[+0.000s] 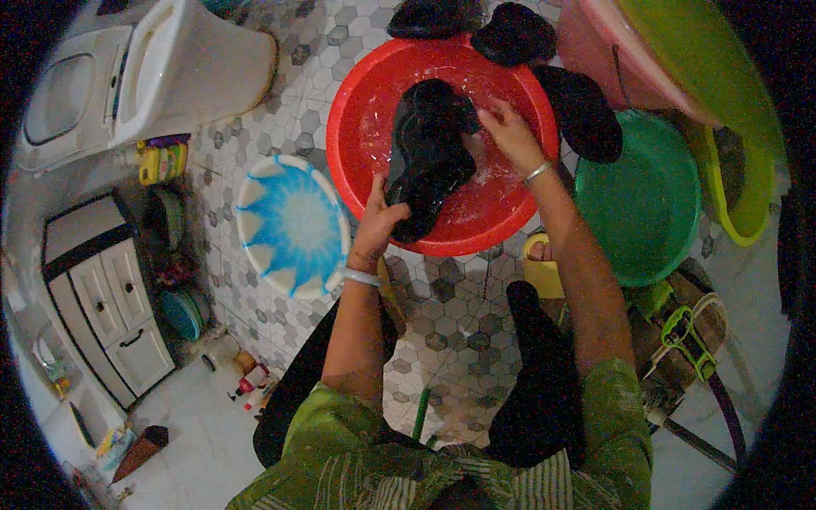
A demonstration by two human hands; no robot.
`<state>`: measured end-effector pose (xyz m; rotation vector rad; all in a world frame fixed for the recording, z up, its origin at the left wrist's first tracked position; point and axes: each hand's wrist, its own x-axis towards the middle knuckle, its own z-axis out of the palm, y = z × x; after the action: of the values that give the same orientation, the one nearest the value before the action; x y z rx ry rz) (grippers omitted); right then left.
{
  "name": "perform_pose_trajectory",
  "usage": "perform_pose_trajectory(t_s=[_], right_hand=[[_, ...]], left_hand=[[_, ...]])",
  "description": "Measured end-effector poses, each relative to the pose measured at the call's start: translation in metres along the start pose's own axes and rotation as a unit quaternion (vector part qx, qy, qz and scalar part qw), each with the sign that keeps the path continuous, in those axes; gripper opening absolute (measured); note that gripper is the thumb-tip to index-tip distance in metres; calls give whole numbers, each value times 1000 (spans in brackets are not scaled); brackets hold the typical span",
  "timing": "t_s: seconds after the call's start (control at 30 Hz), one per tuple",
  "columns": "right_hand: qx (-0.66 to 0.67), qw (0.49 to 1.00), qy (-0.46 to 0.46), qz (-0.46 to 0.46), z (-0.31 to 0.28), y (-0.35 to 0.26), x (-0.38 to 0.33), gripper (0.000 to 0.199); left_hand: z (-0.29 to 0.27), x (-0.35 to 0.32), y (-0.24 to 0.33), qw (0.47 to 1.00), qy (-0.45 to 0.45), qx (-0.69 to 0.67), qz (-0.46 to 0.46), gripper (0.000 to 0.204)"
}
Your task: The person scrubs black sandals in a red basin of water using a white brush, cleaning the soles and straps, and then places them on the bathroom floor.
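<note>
A glossy, wet black piece [432, 157] with a wavy outline is held over the red basin [337, 140]; its exact kind is unclear. My left hand [379, 219] grips its near left end, thumb across the top and fingers partly hidden beneath. Just off its far right side, my right hand [512, 136] hangs over the basin, fingers slightly bent and apart, with nothing visible in them. Water shines inside the basin. More black pieces [513, 34] lie around the basin's far and right rim, one of them an oval [582, 115] beside my right wrist.
A white-and-blue basin [297, 225] stands left of the red one, a green basin [637, 204] right. Beyond are a toilet [195, 72], a yellow bottle [161, 161] and a white cabinet [119, 297]. A hose and green-handled tool [684, 336] lie lower right. Hexagonal tiles cover the floor.
</note>
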<state>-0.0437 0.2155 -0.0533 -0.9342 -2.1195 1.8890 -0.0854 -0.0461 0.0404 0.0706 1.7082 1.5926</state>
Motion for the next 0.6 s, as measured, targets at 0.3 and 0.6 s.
perform_pose_trajectory(t_s=[0.3,0.6], right_hand=[[17,1000,-21,4,16,-59,21,60],[142,978,-154,21,-14,-39,16,44]], left_hand=[[6,-22,25,991,-46,-121,-46,82],[7,-33,21,981,-5,-166,-102,85]])
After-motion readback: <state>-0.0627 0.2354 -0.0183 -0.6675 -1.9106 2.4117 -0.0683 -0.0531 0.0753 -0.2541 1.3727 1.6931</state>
